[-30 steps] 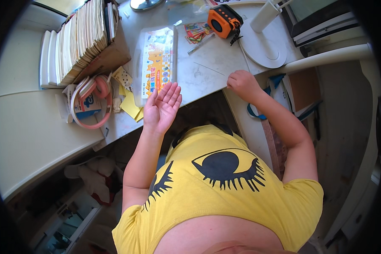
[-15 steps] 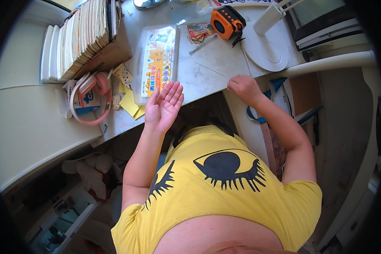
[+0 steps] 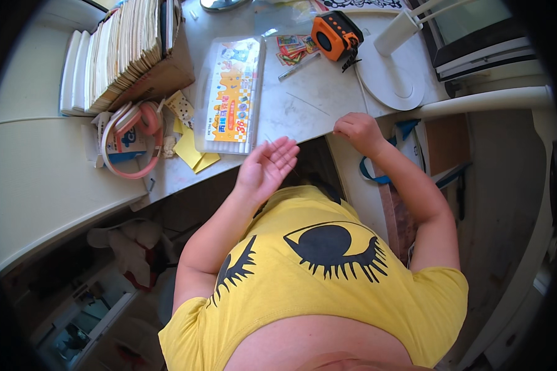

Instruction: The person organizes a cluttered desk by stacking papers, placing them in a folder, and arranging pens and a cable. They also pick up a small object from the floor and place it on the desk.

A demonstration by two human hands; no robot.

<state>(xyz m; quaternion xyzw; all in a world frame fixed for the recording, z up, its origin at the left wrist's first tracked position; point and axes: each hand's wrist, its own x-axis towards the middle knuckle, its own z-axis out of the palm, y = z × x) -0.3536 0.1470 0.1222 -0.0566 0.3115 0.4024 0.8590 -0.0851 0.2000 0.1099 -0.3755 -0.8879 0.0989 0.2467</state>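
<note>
Clock centred on the left hand; 12 = far side of desk. Head view.

At 10 o'clock, a row of books and papers point(image 3: 127, 59) stands packed upright at the desk's left end. At 9 o'clock, pink-and-white headphones point(image 3: 158, 133) rest against a small blue-and-white box point(image 3: 122, 141). Between 9 and 10, folded yellow papers point(image 3: 198, 159) lie by the near edge of the marbled desk point(image 3: 291, 127).

At 11 o'clock, a clear case point(image 3: 232, 93) with a colourful printed front lies flat, its near end close to the desk edge. Left hand point(image 3: 269, 168): palm up, wide, fingers extended side by side, just beside the case's 5 o'clock corner.

At 12, small picture cards point(image 3: 291, 46) in a loose pile; on their near side, a slim pen point(image 3: 299, 66) lies aslant. At 1 o'clock, an orange-and-black boxy device point(image 3: 336, 37).

At 2 o'clock, right hand point(image 3: 359, 131): narrow, fingers curled in, near the desk edge; whether it grips anything or touches the desk, cannot tell. Farther along 2 o'clock, a round white base point(image 3: 377, 93).
</note>
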